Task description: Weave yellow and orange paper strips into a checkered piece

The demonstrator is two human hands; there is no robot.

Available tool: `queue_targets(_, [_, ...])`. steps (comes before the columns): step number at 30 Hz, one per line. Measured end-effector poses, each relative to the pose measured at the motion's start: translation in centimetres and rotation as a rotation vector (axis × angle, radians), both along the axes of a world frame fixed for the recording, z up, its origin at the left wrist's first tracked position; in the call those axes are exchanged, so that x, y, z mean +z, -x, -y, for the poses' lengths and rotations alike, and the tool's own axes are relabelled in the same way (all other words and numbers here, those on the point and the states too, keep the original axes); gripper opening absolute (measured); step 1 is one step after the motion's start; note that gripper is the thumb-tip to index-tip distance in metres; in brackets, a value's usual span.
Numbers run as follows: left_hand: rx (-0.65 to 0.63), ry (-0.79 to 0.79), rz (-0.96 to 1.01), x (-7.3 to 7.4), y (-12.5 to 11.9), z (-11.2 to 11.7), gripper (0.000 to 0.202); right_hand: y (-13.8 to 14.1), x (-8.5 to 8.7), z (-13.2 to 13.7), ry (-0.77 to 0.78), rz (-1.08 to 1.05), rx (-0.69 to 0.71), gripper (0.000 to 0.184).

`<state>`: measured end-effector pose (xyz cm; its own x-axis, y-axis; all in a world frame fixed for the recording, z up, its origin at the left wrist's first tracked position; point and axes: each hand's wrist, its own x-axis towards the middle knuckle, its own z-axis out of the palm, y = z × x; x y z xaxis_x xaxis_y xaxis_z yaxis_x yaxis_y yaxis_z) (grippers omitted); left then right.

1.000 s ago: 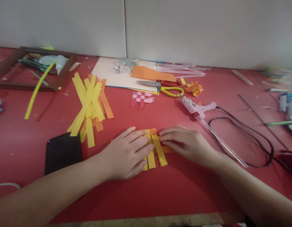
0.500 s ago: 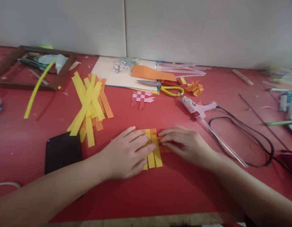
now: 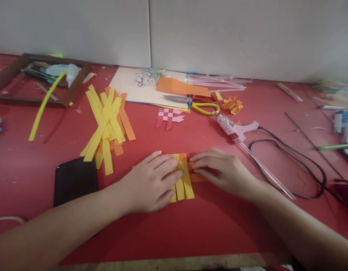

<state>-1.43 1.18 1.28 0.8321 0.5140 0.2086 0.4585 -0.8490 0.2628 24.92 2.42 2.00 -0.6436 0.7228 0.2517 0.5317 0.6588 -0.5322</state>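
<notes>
Yellow paper strips (image 3: pixel 187 184) lie side by side, crossed by orange paper strips (image 3: pixel 199 177), on the red tabletop in front of me. My left hand (image 3: pixel 151 184) rests flat over the left part of these strips, fingers spread and pointing right, hiding much of them. At the right end, my right hand (image 3: pixel 223 169) has its thumb and fingers closed on an orange strip. Its fingertips partly cover the strip ends. Beyond my hands lies a small pink and red woven paper fish (image 3: pixel 168 117).
A pile of yellow and orange strips (image 3: pixel 107 124) overlaps a black phone (image 3: pixel 75 180) at left. Yellow-handled scissors (image 3: pixel 204 108), a pink glue gun (image 3: pixel 237 130) with a looped cable, and crumpled orange paper (image 3: pixel 232 105) lie behind. A wooden frame (image 3: pixel 29 101) stands back left.
My left fingers have shifted slightly left across the yellow strips. My right hand keeps its pinch at the orange strip, almost still.
</notes>
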Motion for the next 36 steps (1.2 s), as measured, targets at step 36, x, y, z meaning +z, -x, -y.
queue_targets(36, [-0.01,-0.052,0.024,0.0,0.0,0.1,0.038,0.2,1.3,0.5,-0.106,0.07,0.082,0.016])
